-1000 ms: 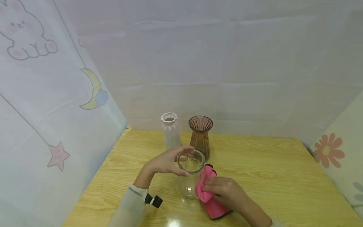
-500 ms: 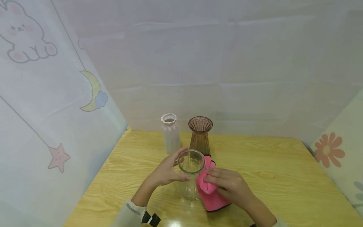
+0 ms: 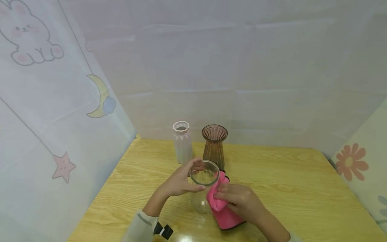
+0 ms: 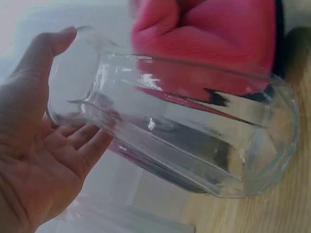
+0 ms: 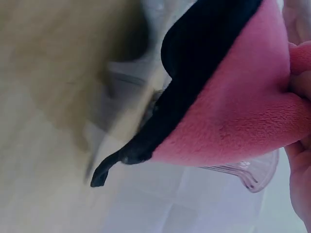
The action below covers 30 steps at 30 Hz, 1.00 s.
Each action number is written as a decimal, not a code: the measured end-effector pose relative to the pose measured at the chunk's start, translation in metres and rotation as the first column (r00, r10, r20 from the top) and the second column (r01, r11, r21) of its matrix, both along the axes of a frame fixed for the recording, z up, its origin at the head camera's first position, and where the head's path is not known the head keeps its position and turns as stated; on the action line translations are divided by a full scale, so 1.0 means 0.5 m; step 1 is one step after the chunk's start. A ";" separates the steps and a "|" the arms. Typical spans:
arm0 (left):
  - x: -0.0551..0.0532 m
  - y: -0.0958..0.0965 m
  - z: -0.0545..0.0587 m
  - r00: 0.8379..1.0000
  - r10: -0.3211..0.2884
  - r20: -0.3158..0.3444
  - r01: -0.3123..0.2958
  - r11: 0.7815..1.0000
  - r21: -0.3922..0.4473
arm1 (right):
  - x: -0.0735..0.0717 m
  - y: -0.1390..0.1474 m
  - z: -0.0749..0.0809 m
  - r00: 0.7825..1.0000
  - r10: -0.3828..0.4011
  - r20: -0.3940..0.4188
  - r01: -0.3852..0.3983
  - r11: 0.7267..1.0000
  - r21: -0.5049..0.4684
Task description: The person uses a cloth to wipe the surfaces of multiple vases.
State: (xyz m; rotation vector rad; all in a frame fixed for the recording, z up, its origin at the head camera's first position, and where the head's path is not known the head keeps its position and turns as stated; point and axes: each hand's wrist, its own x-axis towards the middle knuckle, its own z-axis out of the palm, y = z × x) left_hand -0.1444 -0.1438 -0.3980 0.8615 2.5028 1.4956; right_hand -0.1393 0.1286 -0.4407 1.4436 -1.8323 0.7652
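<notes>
A clear glass vase stands upright on the wooden table. My left hand grips it round the neck, thumb in front and fingers behind, as the left wrist view shows on the glass vase. My right hand pinches a bunched pink cloth with dark edging and presses it against the vase's right side. In the right wrist view the pink cloth covers most of the glass, and only part of the right hand shows.
Behind the clear vase stands a brown ribbed glass vase, close to it. A white ribbed vase is to its left. The wooden table ends at a pale wall sheet at the back.
My right hand has moved the cloth up and then back down along the vase's right side. My left hand keeps its hold on the neck, its fingers shifting slightly. The other vases stay put.
</notes>
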 end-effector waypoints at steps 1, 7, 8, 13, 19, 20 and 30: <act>-0.005 -0.003 0.001 1.000 -0.027 0.007 0.027 1.000 0.000 | 0.002 0.002 -0.004 1.000 -0.002 0.010 0.002 1.000 0.019; -0.043 -0.022 0.007 0.972 -0.220 0.080 0.217 0.975 0.048 | 0.008 0.009 -0.024 0.999 -0.005 0.041 -0.001 0.989 0.145; -0.049 -0.025 0.007 0.965 -0.248 0.087 0.243 0.968 0.063 | 0.008 0.010 -0.024 0.999 -0.009 0.047 0.001 0.985 0.170; -0.060 -0.032 0.001 0.952 -0.289 0.099 0.277 0.953 0.121 | 0.006 0.015 -0.015 0.998 -0.019 0.064 0.004 0.972 0.233; -0.020 -0.024 -0.015 0.995 -0.094 0.039 0.088 0.988 0.128 | 0.001 0.017 0.011 1.000 -0.018 0.016 0.017 0.998 0.056; -0.011 -0.019 -0.016 0.998 -0.059 0.023 0.055 0.990 0.133 | -0.001 0.014 0.014 1.000 -0.020 -0.012 0.020 1.000 0.022; 0.019 0.020 -0.015 0.990 0.144 0.014 -0.144 0.980 0.139 | -0.011 -0.011 0.014 0.996 -0.016 -0.083 0.010 0.998 -0.070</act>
